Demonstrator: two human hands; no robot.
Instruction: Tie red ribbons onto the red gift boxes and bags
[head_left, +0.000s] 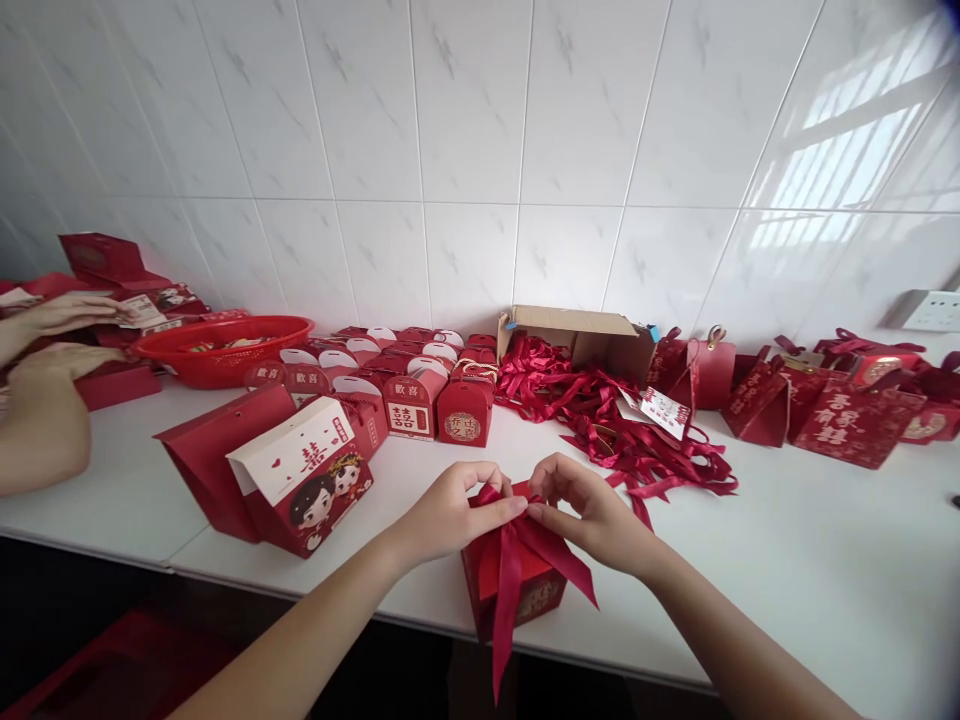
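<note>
At the near edge of the white counter (787,560), a small red box (517,590) sits upright so both hands can work above it: left hand (450,515) and right hand (592,515) each pinch the dark red ribbon (517,560) at its knot, tails hanging over the front.

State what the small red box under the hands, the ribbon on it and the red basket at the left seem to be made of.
Small red box: likely printed card, with crisp folded edges. Ribbon: apparently satin fabric, with soft sheen and limp tails; both hands pinch it. Red basket: probably moulded plastic, glossy with a smooth rim.
</note>
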